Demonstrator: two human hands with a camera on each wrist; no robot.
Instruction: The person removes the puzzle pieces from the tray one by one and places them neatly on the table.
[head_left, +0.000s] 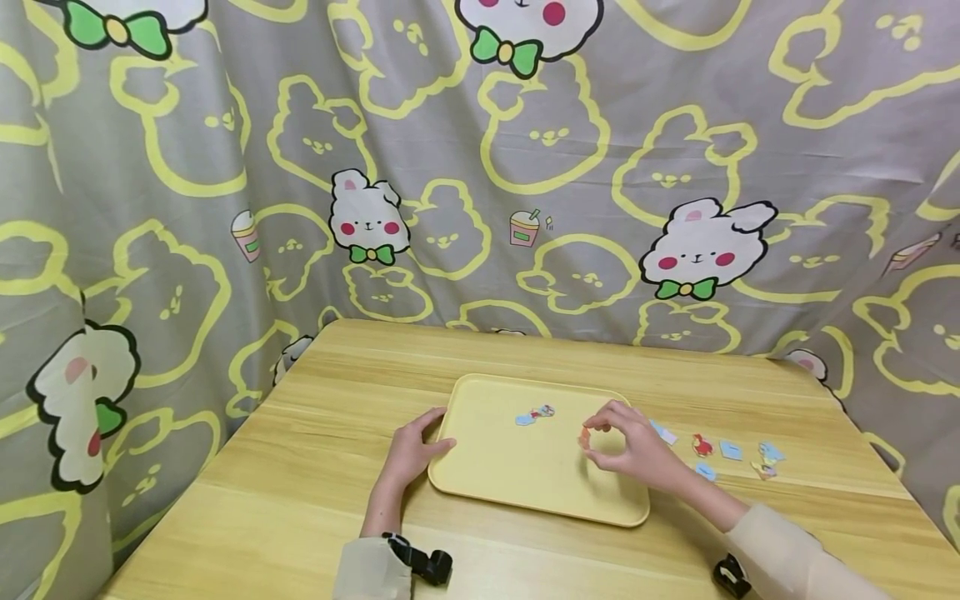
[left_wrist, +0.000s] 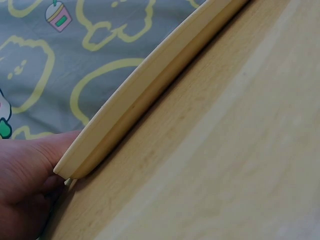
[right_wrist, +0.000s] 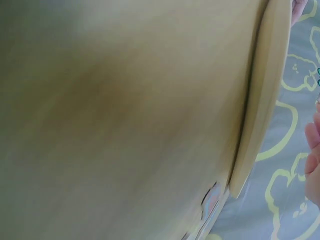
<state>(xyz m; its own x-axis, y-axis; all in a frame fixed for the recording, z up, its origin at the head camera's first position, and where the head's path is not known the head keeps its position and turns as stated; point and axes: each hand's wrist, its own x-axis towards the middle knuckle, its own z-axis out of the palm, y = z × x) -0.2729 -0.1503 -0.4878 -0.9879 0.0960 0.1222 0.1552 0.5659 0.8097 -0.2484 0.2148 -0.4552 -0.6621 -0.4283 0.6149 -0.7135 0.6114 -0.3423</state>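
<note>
A yellow tray [head_left: 510, 475] lies on the wooden table. My left hand [head_left: 411, 450] holds it by its left edge, thumb over the rim; in the left wrist view the tray's side wall [left_wrist: 130, 102] runs up from that hand [left_wrist: 25, 175]. Over the right half of the tray, my right hand [head_left: 633, 446] pinches a small orange-red piece [head_left: 584, 437] between thumb and fingertips. Farther back on the tray, a blue piece [head_left: 525, 421] lies against a red and multicoloured piece [head_left: 546, 411].
Right of the tray, several small flat pieces lie on the table [head_left: 810, 533]: a red one [head_left: 702, 446], a blue one [head_left: 731, 451], a rounded blue one [head_left: 705, 472] and a blue-yellow one [head_left: 770, 452]. A patterned curtain [head_left: 450, 125] hangs behind the table.
</note>
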